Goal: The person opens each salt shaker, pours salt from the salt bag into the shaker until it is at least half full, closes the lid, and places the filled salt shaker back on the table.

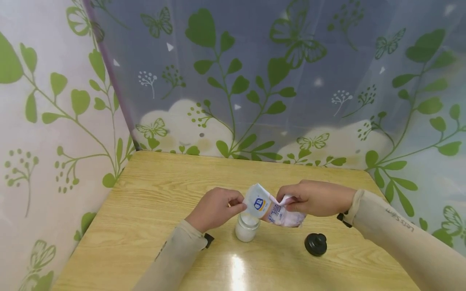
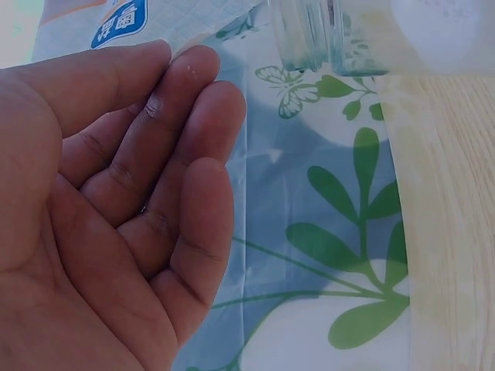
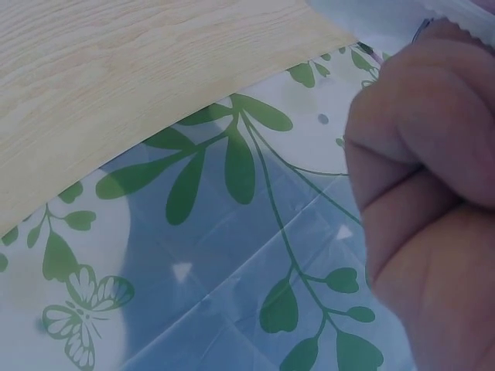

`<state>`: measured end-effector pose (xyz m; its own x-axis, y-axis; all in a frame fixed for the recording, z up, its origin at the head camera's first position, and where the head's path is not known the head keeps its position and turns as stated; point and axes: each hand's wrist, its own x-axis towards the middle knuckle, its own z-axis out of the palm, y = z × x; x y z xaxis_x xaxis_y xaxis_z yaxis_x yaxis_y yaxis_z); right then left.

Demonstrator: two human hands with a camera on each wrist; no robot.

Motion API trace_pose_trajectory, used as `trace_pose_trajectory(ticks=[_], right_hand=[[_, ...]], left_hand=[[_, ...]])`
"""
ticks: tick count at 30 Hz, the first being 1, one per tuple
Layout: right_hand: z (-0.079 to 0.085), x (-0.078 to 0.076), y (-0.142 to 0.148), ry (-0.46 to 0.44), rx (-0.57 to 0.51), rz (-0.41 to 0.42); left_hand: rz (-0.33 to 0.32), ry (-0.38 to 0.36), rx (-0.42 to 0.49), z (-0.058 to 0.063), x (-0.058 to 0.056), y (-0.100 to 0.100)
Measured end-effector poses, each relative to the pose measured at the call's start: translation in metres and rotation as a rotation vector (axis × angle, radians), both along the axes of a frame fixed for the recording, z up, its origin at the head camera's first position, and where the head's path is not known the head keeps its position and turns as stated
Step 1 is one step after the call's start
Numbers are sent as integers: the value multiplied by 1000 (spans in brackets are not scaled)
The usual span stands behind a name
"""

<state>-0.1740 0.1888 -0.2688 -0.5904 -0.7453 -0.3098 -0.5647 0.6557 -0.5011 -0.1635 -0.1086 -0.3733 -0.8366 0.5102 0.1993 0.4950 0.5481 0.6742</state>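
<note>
A white and pink plastic salt bag [image 1: 267, 206] with a blue logo is tilted, its mouth down over a small glass jar [image 1: 246, 230]. White contents fill much of the jar, which stands upright on the table. My left hand [image 1: 218, 208] pinches the bag's edge between thumb and fingertips; in the left wrist view the left hand [image 2: 147, 178] has its other fingers bent beside the bag. Bunched plastic at the bag's upper side is gripped by my right hand [image 1: 309, 198]. Seen from the right wrist, the right hand [image 3: 433, 147] has its fingers curled at the bag.
A black lid [image 1: 316, 244] with a raised knob lies on the wooden table [image 1: 164, 182], right of the jar. Behind the table hangs a leaf-and-butterfly patterned curtain [image 1: 251, 81], with similar fabric along both sides.
</note>
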Motion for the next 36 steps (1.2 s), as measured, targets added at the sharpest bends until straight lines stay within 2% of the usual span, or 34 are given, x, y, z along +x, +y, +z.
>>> trace_pose_trajectory(ticks=[36], right_hand=[[3, 0, -4, 3, 40, -11]], left_hand=[[3, 24, -1, -2, -1, 2]])
